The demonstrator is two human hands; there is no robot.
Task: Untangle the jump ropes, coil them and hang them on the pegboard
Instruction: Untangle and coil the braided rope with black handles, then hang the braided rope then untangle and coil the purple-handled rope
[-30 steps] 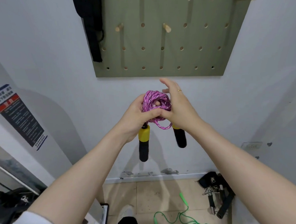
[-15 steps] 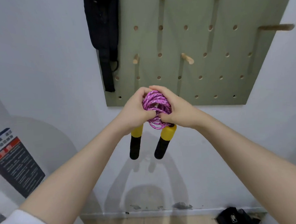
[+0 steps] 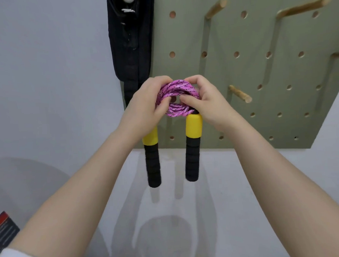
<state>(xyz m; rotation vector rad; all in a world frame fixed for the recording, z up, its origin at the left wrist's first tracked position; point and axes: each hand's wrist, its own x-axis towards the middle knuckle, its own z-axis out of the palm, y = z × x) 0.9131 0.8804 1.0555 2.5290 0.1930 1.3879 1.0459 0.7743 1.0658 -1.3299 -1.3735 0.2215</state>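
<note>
We grip the coiled pink rope [image 3: 178, 97] w/ both hands, left hand [image 3: 145, 108] & right hand [image 3: 206, 106] curled round it, handles [image 3: 192, 146] dangling, right in front of the pegboard [image 3: 239, 72]; hanging step, so next we probably slip the coil's hole over the peg [image 3: 240, 94] to the right.

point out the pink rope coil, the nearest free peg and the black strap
pink rope coil [image 3: 178, 89], head view, top strands
peg [image 3: 240, 93], head view, mid shaft
black strap [image 3: 131, 43], head view, wide upper part

Black strap [image 3: 131, 43] hangs on wall; perhaps a poster [image 3: 4, 228] lower left.
</note>
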